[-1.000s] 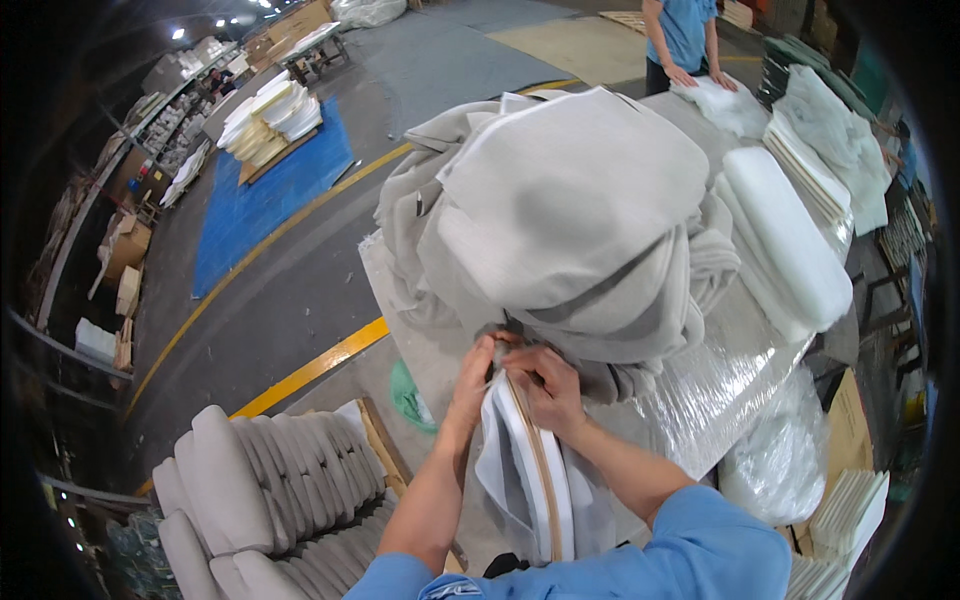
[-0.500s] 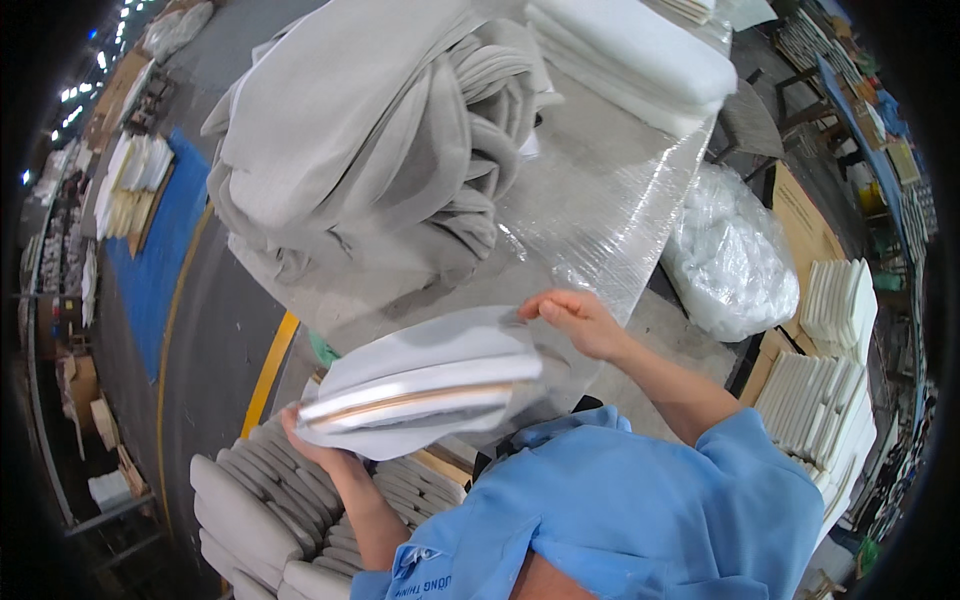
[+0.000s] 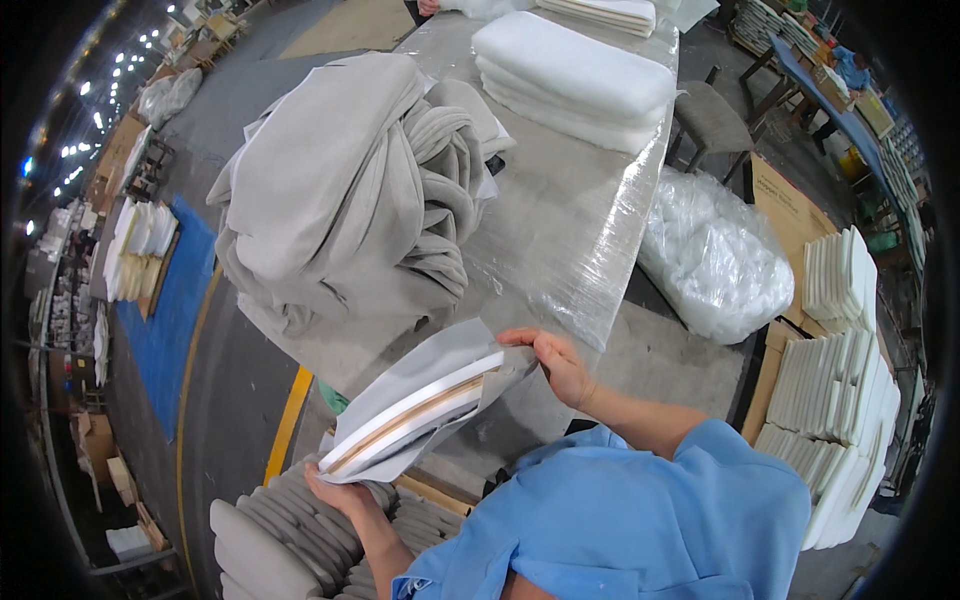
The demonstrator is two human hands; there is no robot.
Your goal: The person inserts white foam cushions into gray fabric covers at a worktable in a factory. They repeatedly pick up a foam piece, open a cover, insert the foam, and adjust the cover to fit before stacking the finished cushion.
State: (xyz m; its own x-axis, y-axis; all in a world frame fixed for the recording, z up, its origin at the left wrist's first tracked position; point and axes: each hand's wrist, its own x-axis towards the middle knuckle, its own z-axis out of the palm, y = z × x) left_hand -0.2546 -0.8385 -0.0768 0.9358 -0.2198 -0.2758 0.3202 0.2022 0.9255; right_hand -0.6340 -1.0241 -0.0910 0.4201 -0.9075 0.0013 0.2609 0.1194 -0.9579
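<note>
Right hand: the right hand (image 3: 560, 365) pinches the upper right end of the cushion panel (image 3: 420, 412), thumb on top and fingers curled over the grey cover edge.
Left hand: the left hand (image 3: 338, 492) supports the lower left end of the panel from below, fingers closed around the corner.
Held item: a flat seat panel of white foam over a thin wooden board, partly inside a pale grey fabric cover; it is held in the air just off the near edge of the work table (image 3: 590, 215).
Long axis: runs from lower left to upper right, the right end higher; the open layered edge faces the person.
Nearest obstruction: the film hanging off the table's near edge lies directly behind the panel, and a small green item (image 3: 334, 398) sits just beside the panel's left part.
On the table: a large heap of grey fabric covers (image 3: 350, 190) on its left half; a stack of white foam pads (image 3: 575, 80) at its far right.
Below the table, left: finished grey cushions (image 3: 262, 535) stacked under the left hand.
Right of the table: a clear bag of white filling (image 3: 718, 255), then upright white foam panels (image 3: 835, 380) in cardboard boxes.
Surface: table top wrapped in clear plastic film.
Room: a workshop with grey concrete floor, a yellow floor line (image 3: 288, 420) and a blue mat (image 3: 165, 320) left of the table.
</note>
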